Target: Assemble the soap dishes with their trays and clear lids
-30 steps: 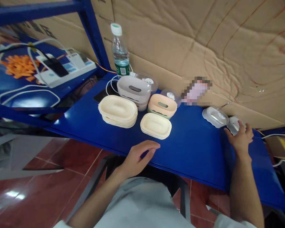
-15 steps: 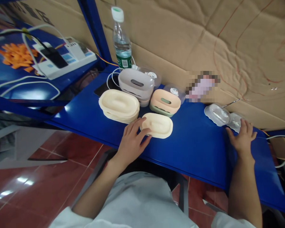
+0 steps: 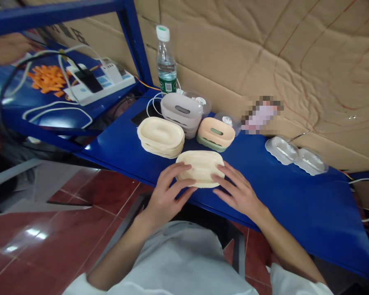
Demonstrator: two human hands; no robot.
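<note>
A cream oval tray (image 3: 201,166), shallow with a raised rim, is held between my two hands near the table's front edge. My left hand (image 3: 172,188) grips its left end, fingertips over the top and thumb below. My right hand (image 3: 236,188) has its fingers on the tray's right end, the thumb lower down. Just behind and left stands a stack of similar cream trays (image 3: 161,133). Behind these sit grey oval containers (image 3: 181,108) with a slot in the top, and a peach slotted container (image 3: 217,128) on a green base.
Two clear plastic pieces (image 3: 310,160) lie at the right by the cardboard wall (image 3: 227,53). A water bottle (image 3: 166,61) stands at the back. On the left shelf are orange pieces (image 3: 49,78), a power strip (image 3: 89,93) and cables. Another person's hand (image 3: 9,49) shows there.
My right hand has left the clear plastic at the right and come to the tray's right end. The tray in my hands now looks tilted toward me and slightly lower.
</note>
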